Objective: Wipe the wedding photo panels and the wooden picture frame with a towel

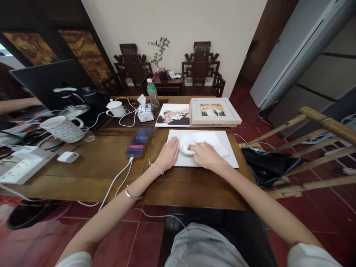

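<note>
A white board (230, 158) lies flat near the table's front right. My left hand (167, 152) rests on its left part, fingers stretched out and lying flat, the fingertips close to a soft-looking white roll (184, 145). Curled fingers of my right hand (208, 156) grip that roll from the right and press it on the board; its exact material I cannot make out. A thin white sheet or cloth (218, 141) spreads over the board behind my right hand, and whether it joins the roll is unclear.
Behind the board lie a photo print (180, 118) and a framed picture (233, 115). Leftward are a phone (139, 142) on a cable, a tissue box (145, 113), a bottle (152, 94), a lidded cup (116, 109), a patterned mug (63, 129) and a power strip (25, 165).
</note>
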Available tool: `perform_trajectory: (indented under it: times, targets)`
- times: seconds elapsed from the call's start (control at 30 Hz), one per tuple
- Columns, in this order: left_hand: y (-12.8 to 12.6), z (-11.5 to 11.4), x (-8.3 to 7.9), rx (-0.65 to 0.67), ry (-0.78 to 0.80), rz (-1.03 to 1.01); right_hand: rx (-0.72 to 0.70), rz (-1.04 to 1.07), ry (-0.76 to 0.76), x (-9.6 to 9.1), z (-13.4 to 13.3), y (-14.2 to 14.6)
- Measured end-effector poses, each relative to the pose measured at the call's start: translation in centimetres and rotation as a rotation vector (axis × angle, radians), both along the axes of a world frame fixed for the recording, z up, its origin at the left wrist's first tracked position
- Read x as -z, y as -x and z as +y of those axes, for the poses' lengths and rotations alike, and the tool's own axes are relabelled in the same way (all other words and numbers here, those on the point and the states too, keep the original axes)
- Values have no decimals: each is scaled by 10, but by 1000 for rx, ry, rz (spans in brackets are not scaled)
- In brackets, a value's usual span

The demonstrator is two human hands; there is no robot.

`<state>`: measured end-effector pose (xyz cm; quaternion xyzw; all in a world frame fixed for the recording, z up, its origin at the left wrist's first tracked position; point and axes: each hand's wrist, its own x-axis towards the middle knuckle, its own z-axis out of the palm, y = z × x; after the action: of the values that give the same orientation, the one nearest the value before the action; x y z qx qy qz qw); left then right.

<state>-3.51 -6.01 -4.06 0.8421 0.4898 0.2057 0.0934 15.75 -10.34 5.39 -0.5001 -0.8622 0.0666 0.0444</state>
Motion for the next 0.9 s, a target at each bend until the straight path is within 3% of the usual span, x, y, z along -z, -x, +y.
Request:
perform_trajectory:
  times: [0.17,0.37,0.5,0.6,0.7,0.9]
  targets:
    - [4,0,0,40,-22,22,72,89,4,-9,44,20]
    - [7,-1,-8,48,-13,16,-50,105,56,-15,85,56]
    - [8,-2,-9,61,0,35,-73,117,82,-15,99,56]
    - [8,-2,-5,43,15,44,-36,121,79,-15,100,31]
    - [7,-1,0,18,19,15,19,119,52,-15,92,-13]
    - [7,3,8,14,-11,-70,140,93,-13,-2,54,-104]
